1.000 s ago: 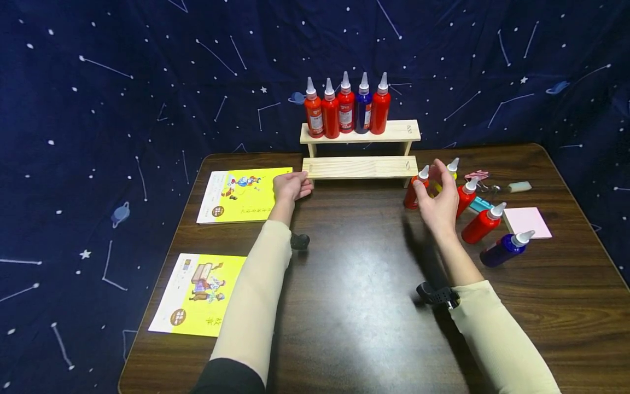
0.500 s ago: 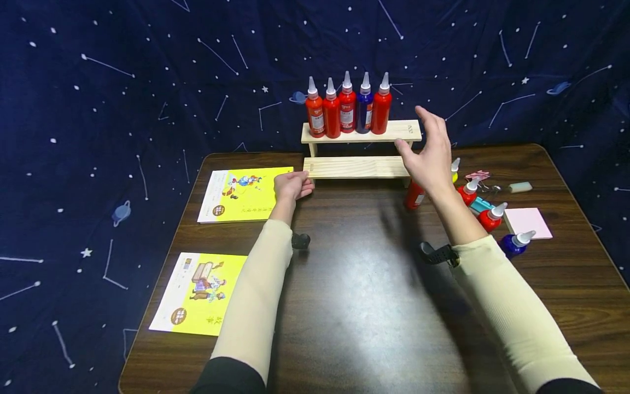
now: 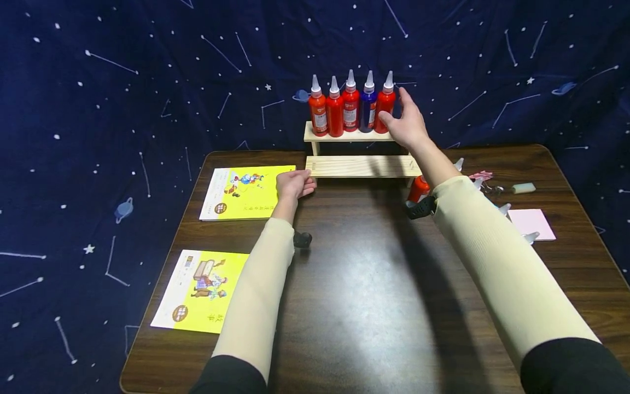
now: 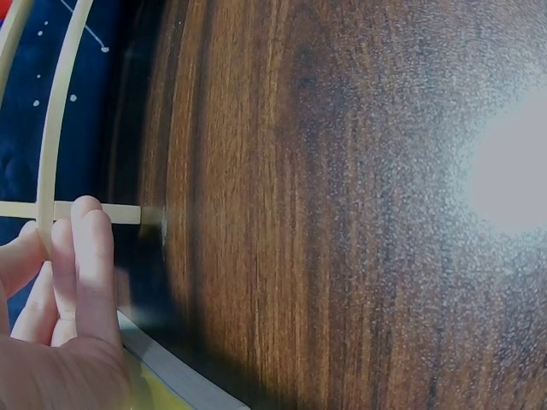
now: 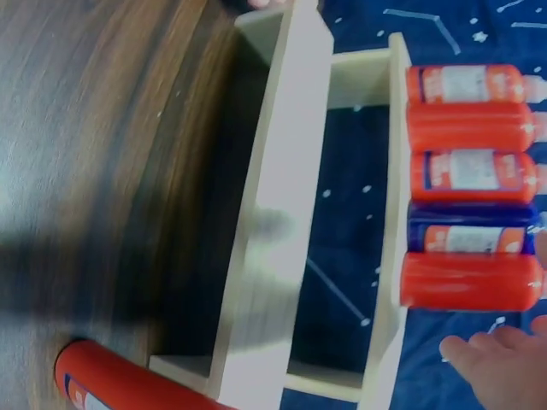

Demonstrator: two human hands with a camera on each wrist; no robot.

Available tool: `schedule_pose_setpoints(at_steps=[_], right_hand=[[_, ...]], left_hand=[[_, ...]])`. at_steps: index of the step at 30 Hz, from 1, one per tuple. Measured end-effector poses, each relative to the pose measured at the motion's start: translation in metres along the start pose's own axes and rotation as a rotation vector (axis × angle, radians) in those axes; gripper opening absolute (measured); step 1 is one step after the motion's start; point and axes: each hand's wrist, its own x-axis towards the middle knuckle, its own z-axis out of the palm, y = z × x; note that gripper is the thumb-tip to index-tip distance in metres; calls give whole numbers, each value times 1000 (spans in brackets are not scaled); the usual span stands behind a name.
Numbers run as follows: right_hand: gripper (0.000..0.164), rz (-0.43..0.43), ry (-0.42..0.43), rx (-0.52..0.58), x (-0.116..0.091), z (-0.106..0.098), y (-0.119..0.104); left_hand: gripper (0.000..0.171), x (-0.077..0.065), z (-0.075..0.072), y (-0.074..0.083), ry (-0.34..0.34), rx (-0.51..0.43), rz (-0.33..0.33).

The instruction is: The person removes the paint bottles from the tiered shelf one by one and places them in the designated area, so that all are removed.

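Raised, my spread, empty right hand (image 3: 408, 125) puts the top rightmost bottle (image 3: 386, 100) within grasp, my left hand (image 3: 292, 184) pinching the lower shelf (image 3: 361, 166) at left.

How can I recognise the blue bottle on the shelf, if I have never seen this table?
At the far side of the table stands a two-step wooden shelf. On its upper step, five bottles stand in a row. The blue bottle is fourth from the left, the only blue one in that row.

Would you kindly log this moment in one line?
left hand: pinches lower shelf; right hand: near rightmost red bottle on upper shelf; contact: unclear
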Motion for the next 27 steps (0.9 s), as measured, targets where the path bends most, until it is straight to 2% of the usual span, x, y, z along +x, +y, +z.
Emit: schedule_pose_setpoints(at_steps=[4, 8, 12, 18, 22, 27], right_hand=[[80, 22, -51, 9, 7, 4, 4], [80, -2, -59, 78, 12, 7, 7], [75, -13, -6, 64, 14, 10, 9], [54, -9, 120, 0, 15, 14, 9], [47, -21, 161, 77, 14, 19, 9], [44, -29, 187, 234, 6, 27, 7]], left_hand=[[30, -1, 0, -1, -9, 2, 1], [30, -2, 0, -1, -10, -1, 15], [29, -1, 0, -1, -15, -4, 18], [29, -2, -1, 0, -10, -4, 13], [30, -2, 0, 1, 2, 5, 20], [30, -2, -1, 1, 1, -6, 15]])
